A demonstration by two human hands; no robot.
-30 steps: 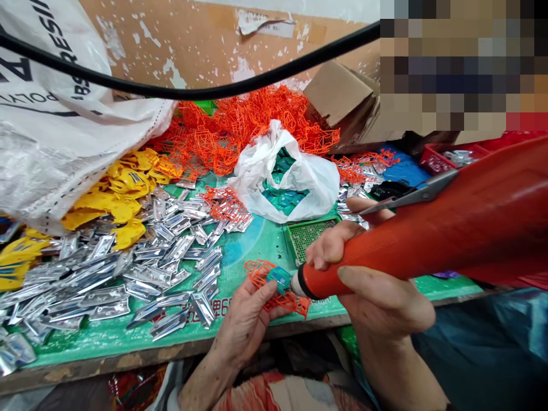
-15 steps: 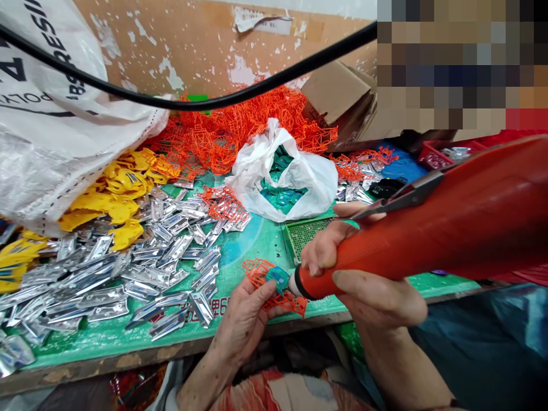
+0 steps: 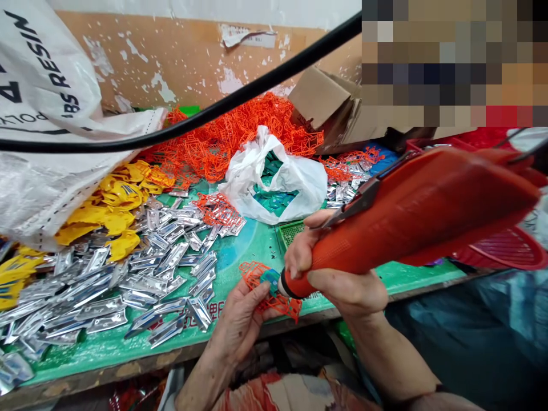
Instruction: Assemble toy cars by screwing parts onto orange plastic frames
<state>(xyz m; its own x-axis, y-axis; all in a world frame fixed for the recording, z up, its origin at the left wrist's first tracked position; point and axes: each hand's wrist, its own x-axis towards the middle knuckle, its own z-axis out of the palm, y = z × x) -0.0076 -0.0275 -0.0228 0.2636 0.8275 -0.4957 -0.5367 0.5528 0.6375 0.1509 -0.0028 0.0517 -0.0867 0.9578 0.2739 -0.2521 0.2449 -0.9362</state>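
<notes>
Hands (image 3: 243, 313), red tool (image 3: 411, 208), seemingly touching teal piece (image 3: 268, 278)

Patchy 2-tone wall (image 3: 180, 48), tan below white

We cannot make out the tip of the red tool (image 3: 411, 208), lost against the teal piece (image 3: 268, 278), nor the fingertips of the left hand (image 3: 242, 311), hidden behind the orange frame (image 3: 289, 307). The right hand (image 3: 338, 279) masks part of the green basket (image 3: 287, 231); the left edge cuts off the white sack (image 3: 38, 188) and black cable (image 3: 265, 83). We find the upper right corner obscured by coarse blocks (image 3: 454, 63).
</notes>
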